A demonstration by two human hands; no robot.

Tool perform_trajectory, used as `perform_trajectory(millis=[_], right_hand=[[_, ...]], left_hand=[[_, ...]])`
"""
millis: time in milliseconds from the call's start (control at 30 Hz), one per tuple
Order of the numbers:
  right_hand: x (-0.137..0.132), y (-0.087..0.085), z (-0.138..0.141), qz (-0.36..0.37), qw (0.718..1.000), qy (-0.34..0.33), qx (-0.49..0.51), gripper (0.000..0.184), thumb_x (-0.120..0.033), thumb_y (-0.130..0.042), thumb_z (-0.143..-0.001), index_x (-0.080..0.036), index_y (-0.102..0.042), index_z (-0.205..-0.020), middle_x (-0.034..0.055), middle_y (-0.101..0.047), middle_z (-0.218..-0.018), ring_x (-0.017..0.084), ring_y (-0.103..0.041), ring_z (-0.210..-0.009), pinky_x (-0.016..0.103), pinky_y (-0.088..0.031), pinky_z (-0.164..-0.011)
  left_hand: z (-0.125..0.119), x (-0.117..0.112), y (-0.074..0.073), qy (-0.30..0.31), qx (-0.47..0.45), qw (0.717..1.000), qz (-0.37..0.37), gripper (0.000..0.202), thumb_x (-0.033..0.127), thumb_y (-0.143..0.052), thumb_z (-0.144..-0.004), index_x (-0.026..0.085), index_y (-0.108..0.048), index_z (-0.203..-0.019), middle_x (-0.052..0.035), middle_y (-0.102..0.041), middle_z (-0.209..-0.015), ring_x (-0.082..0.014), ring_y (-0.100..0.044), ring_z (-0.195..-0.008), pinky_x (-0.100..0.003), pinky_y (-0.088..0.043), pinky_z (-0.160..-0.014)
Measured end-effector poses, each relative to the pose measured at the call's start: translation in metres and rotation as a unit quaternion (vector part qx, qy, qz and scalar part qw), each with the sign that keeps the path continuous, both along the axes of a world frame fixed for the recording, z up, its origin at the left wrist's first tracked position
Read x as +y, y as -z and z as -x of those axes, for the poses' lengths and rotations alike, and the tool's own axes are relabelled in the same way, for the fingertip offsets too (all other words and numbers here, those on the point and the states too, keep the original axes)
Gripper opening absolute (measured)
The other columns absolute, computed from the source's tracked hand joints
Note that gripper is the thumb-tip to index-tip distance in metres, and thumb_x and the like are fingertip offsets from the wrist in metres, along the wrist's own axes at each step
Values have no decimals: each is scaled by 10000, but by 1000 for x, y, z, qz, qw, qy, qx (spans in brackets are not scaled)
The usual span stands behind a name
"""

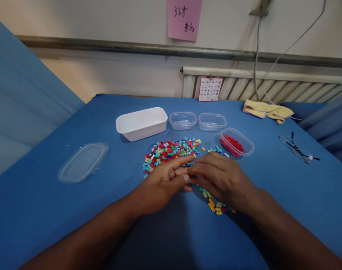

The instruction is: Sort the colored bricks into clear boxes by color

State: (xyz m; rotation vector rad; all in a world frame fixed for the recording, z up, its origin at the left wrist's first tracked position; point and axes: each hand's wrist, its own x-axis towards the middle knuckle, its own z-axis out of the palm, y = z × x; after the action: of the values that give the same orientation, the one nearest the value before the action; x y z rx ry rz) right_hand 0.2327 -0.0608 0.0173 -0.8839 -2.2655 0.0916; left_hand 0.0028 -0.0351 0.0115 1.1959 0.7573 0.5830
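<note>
My left hand (pixel 166 180) is turned palm up, its fingers stretched out and its thumb lying beside them; no piece shows in the palm. Over its fingertips bends my right hand (pixel 223 178), fingers drawn together and touching the left fingers. Whatever the right fingertips may pinch is hidden. Just beyond both hands spreads a pile of small toy building bricks (pixel 171 150) in red, teal, white, pink and yellow. A second, looser group of mostly yellow and teal bricks (pixel 212 204) lies partly under my right hand.
A white plastic tub (pixel 141 123) and two clear containers (pixel 182 120) (pixel 212 122) stand behind the pile. Red bricks (pixel 232 144) fill part of another clear container (pixel 248 152). Clear lids (pixel 83 162) lie left; eyeglasses (pixel 296 148) and a yellow cloth (pixel 268 110) lie right.
</note>
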Motion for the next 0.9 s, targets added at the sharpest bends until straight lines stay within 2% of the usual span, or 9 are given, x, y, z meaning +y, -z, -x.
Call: perform_trajectory(millis=[100, 200, 267, 333, 467, 600, 667, 800, 900], right_hand=[[5, -3, -30, -65, 987, 144, 6, 190, -163, -644, -1039, -249, -727, -1186, 82, -802, -1098, 259, -736, -1014, 432, -579, -912], [16, 1, -70, -74, 948, 308, 10, 156, -237, -649, -1027, -250, -761, -1133, 99, -801, -1081, 301, -736, -1003, 468, -573, -896], [23, 8, -92, -54, 932, 358, -17, 193, -276, -628, -1029, -229, -776, -1143, 108, -804, -1058, 311, -738, -966, 471, -576, -857], [28, 16, -107, -35, 925, 375, -46, 240, -302, -620, -1030, -214, -787, -1179, 121, -808, -1075, 321, -741, -962, 467, -577, -825], [28, 21, -114, -25, 930, 360, -70, 259, -311, -643, -1039, -216, -803, -1219, 142, -809, -1129, 336, -741, -1004, 468, -578, -833], [25, 16, -89, -51, 936, 345, -37, 216, -282, -621, -1062, -231, -801, -1169, 128, -810, -1104, 321, -747, -1013, 466, -585, -882], [24, 18, -66, -41, 958, 283, -21, 228, -231, -612, -1054, -243, -774, -1213, 105, -808, -1131, 303, -754, -1041, 460, -603, -907], [28, 28, -19, 30, 997, 50, -44, 432, -44, -540, -1009, -227, -700, -1367, 110, -776, -1318, 263, -734, -1188, 439, -610, -1004], [32, 34, -7, 68, 993, 14, -95, 430, -39, -533, -1011, -197, -683, -1382, 119, -791, -1255, 273, -736, -1138, 455, -604, -984]], left_hand=[[5, 6, -2, -100, 46, 987, -115, 618, 396, -744, -994, 190, -577, -1553, -141, -804, -1222, -228, -782, -1015, -338, -611, -866], [15, 20, -3, -225, 109, 939, -238, 468, 412, -729, -1001, 178, -689, -1404, -98, -811, -1144, -215, -755, -1009, -340, -588, -916], [21, 30, -3, -258, 170, 904, -297, 378, 418, -721, -1004, 190, -751, -1305, -73, -805, -1115, -209, -737, -984, -330, -574, -897], [26, 36, -2, -243, 219, 870, -369, 288, 384, -700, -1015, 204, -790, -1221, -58, -792, -1099, -207, -724, -983, -332, -562, -901], [28, 39, 6, -147, 252, 803, -519, 215, 286, -644, -1039, 186, -810, -1132, -83, -766, -1078, -228, -707, -1049, -373, -549, -940], [25, 38, 17, -76, 273, 750, -598, 225, 259, -606, -1067, 192, -799, -1161, -107, -782, -1165, -262, -700, -1133, -443, -526, -991], [24, 38, 21, -32, 283, 738, -612, 239, 239, -592, -1068, 199, -791, -1195, -110, -779, -1245, -278, -692, -1179, -478, -513, -1024], [23, 37, 24, 6, 304, 726, -617, 257, 187, -580, -1048, 194, -785, -1204, -111, -772, -1245, -274, -682, -1167, -487, -502, -1044], [25, 35, 19, 11, 315, 726, -611, 232, 176, -587, -1026, 207, -795, -1123, -94, -770, -1118, -258, -675, -1107, -471, -485, -1047]])
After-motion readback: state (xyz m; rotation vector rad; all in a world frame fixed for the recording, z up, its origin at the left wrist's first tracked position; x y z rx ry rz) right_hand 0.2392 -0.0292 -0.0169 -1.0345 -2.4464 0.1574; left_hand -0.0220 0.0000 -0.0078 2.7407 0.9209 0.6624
